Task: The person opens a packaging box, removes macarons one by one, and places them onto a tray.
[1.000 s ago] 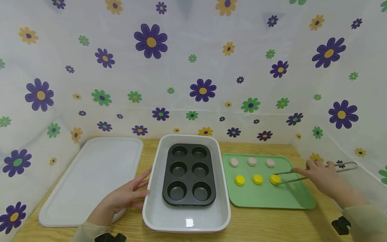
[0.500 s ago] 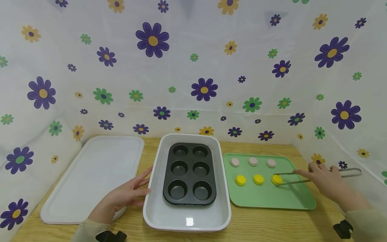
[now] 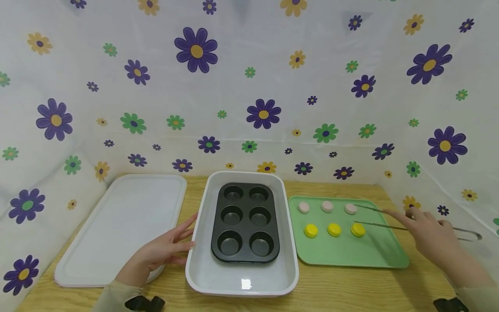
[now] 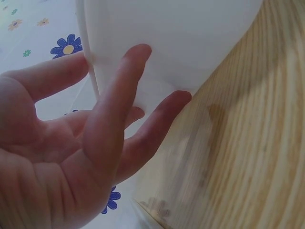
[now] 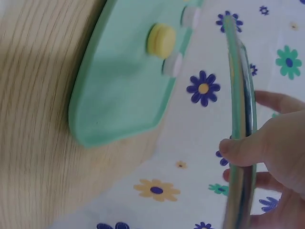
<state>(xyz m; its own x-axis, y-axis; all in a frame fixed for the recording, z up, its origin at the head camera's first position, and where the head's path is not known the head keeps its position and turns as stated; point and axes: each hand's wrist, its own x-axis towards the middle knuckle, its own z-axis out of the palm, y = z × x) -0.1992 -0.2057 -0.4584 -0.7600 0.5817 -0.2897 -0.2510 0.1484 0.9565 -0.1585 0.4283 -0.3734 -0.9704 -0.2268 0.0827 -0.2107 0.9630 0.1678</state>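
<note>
My left hand point(image 3: 165, 249) touches the left side of a deep white tub point(image 3: 241, 279), fingers spread; in the left wrist view its fingertips point(image 4: 139, 51) meet the tub's outer wall. Inside the tub lies a dark muffin pan point(image 3: 245, 223) with bare cups. On the right, my right hand point(image 3: 430, 236) holds metal tongs point(image 3: 376, 224), their arms spread apart over a green tray point(image 3: 331, 255). The tongs' tips are by the rightmost yellow macaron point(image 3: 358, 230) and the rightmost pale pink macaron point(image 3: 350, 209); nothing appears pinched between them.
Two more yellow macarons point(image 3: 334, 229) and two more pale pink macarons point(image 3: 327, 206) sit in rows on the green tray. A flat white tray point(image 3: 128, 221) lies at the left. Flowered cloth point(image 3: 234, 86) walls the wooden table point(image 3: 327, 288) at back and sides.
The tongs' tips have spread wider and shifted away from around the rightmost yellow macaron, which stays on the tray. My right hand has moved slightly right. The left hand keeps its place.
</note>
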